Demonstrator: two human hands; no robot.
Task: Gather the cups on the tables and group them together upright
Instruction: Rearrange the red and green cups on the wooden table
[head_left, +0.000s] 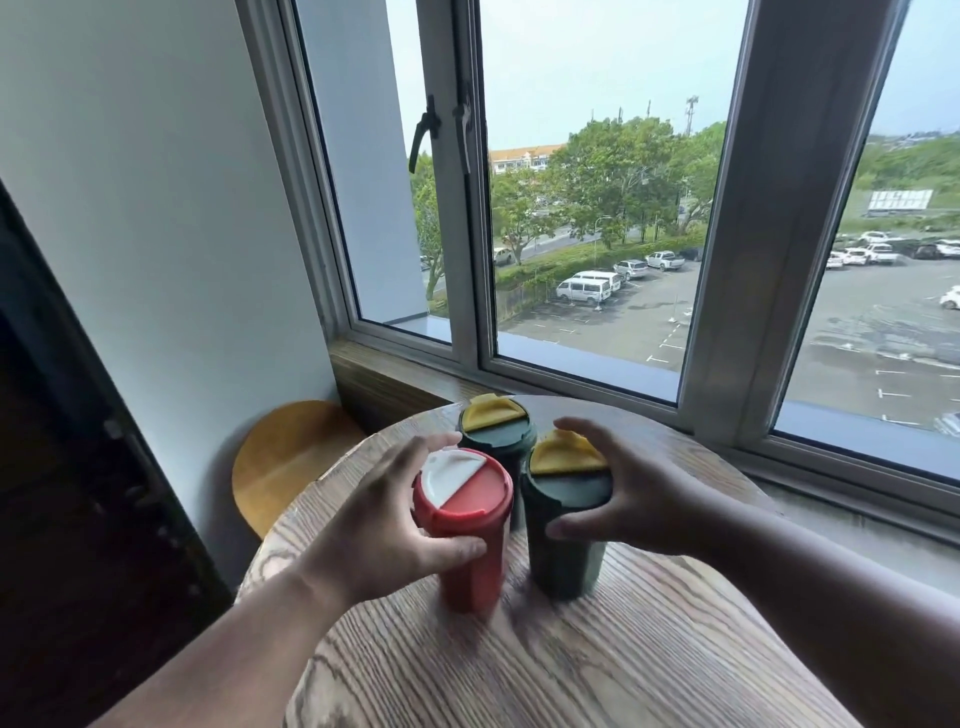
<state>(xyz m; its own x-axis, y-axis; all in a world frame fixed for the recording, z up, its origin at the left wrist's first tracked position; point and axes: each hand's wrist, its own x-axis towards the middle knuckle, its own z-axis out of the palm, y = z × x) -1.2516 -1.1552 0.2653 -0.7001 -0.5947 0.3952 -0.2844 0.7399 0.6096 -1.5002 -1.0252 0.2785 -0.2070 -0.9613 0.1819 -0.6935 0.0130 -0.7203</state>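
Three lidded cups stand upright close together on a round wooden table (623, 665). A red cup (470, 566) with a red-and-white lid is at the front left, and my left hand (379, 525) wraps around its upper part. Beside it on the right stands a dark green cup (563, 551) with a yellow flap on its lid; my right hand (639, 493) grips it just under the lid. A second dark green cup (496, 431) with a yellow flap stands behind them, untouched, its lower part hidden.
A wooden window sill (395, 384) runs just behind the table, below a large window (587, 208). A round yellow-brown stool (280, 457) sits low at the left, near the white wall (156, 234). A dark panel (78, 493) fills the left edge.
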